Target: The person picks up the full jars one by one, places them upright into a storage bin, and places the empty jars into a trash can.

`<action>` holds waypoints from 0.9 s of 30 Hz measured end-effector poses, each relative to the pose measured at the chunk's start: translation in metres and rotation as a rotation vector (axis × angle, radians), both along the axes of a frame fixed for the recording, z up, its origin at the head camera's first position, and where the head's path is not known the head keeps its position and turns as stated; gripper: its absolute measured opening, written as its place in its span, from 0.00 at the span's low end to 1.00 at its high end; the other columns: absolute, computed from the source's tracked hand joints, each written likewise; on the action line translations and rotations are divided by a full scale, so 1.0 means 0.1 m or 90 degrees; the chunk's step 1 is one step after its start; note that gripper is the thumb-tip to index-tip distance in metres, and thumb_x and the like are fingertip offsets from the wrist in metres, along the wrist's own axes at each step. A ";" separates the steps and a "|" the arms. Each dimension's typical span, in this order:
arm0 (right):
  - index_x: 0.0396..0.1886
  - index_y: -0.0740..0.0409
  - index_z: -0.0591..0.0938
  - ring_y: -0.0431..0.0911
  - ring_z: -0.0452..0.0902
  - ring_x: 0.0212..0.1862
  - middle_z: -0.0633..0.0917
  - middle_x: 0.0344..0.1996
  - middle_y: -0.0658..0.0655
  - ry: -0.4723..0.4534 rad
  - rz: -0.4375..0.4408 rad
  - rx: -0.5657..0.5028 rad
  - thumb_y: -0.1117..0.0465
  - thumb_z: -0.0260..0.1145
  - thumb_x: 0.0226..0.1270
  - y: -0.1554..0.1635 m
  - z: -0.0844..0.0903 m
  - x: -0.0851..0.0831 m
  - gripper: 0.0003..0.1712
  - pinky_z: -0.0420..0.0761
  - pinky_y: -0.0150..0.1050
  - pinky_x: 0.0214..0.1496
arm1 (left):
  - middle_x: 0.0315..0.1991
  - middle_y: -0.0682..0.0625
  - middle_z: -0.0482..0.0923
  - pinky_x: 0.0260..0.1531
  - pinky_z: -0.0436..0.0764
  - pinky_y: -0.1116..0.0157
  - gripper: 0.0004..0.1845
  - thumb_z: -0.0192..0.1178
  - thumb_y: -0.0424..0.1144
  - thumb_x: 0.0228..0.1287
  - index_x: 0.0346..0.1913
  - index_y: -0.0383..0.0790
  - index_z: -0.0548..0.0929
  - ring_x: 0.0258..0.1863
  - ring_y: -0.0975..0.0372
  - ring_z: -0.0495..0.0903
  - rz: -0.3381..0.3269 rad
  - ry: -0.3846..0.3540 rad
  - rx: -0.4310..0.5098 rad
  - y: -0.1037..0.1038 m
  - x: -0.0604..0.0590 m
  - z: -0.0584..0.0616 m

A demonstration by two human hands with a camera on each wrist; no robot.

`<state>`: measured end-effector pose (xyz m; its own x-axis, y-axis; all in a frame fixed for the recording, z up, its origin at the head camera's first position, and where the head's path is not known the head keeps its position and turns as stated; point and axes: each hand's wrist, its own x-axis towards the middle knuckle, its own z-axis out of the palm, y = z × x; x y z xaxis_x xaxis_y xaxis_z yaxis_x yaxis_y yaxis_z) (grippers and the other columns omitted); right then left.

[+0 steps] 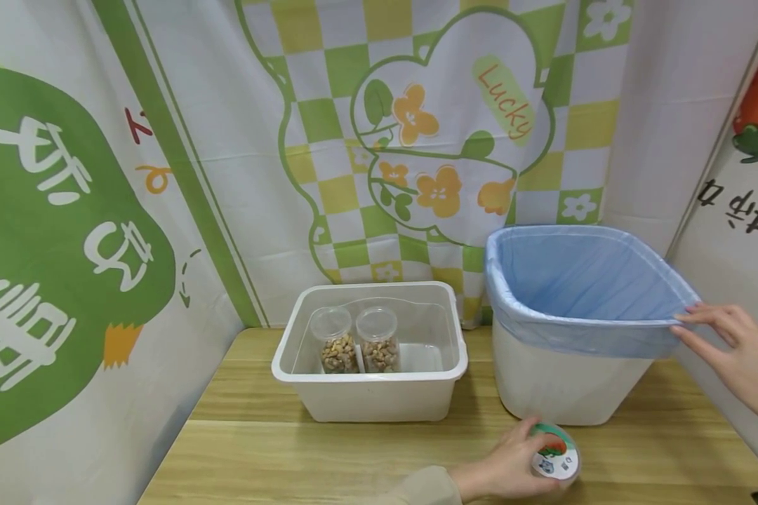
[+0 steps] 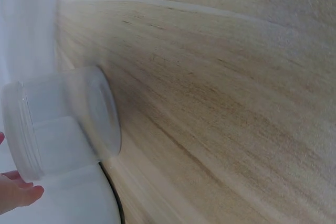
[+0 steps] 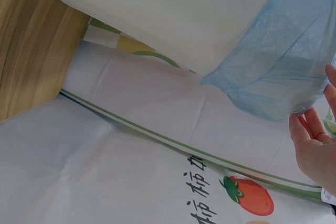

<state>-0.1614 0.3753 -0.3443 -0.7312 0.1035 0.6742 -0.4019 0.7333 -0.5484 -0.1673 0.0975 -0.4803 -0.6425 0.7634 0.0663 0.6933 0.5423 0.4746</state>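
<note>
Nearest, the left hand (image 1: 512, 464) grips a jar (image 1: 554, 454) by its lid, fingers curled round it, on the table (image 1: 328, 456) just in front of the bin (image 1: 562, 382). The right hand (image 1: 735, 347) touches the bin's blue liner (image 1: 581, 273) with straight fingers. Left of the bin, a tub (image 1: 369, 393) holds two jars of nuts (image 1: 358, 344).

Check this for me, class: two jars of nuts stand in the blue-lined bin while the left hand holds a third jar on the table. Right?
Not quite. The head view shows the two jars of nuts standing in the white tub, not the blue-lined bin. The left hand does hold a third jar on the table.
</note>
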 end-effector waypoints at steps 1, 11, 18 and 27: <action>0.30 0.64 0.76 0.20 0.59 0.47 0.67 0.40 0.31 -0.004 -0.001 0.003 0.73 0.63 0.53 0.00 0.00 0.00 0.05 0.56 0.11 0.50 | 0.64 0.47 0.54 0.50 0.68 0.61 0.26 0.60 0.52 0.53 0.57 0.58 0.69 0.60 0.56 0.59 0.004 0.003 0.001 0.00 0.00 -0.01; 0.30 0.65 0.76 0.21 0.59 0.47 0.67 0.39 0.32 -0.009 0.000 0.000 0.72 0.63 0.53 -0.01 0.00 0.00 0.05 0.56 0.11 0.51 | 0.61 0.44 0.59 0.50 0.68 0.65 0.27 0.63 0.53 0.49 0.55 0.55 0.72 0.59 0.57 0.62 0.026 0.028 0.042 0.03 -0.04 -0.10; 0.30 0.61 0.77 0.20 0.58 0.47 0.67 0.40 0.31 -0.010 0.000 0.004 0.72 0.62 0.54 -0.01 0.01 0.01 0.04 0.55 0.11 0.51 | 0.60 0.43 0.60 0.48 0.69 0.67 0.28 0.66 0.50 0.47 0.54 0.55 0.72 0.58 0.58 0.63 0.026 -0.016 0.067 0.03 -0.07 -0.14; 0.30 0.62 0.77 0.22 0.60 0.47 0.68 0.40 0.32 0.009 0.013 -0.011 0.74 0.63 0.52 0.00 0.00 0.00 0.06 0.57 0.12 0.50 | 0.59 0.48 0.61 0.45 0.70 0.69 0.29 0.68 0.51 0.43 0.53 0.57 0.74 0.54 0.60 0.66 0.035 -0.034 0.061 0.03 -0.10 -0.13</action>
<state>-0.1617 0.3750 -0.3439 -0.7242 0.1014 0.6821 -0.4236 0.7152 -0.5560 -0.1774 0.1005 -0.4930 -0.6877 0.7188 0.1021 0.6360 0.5286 0.5623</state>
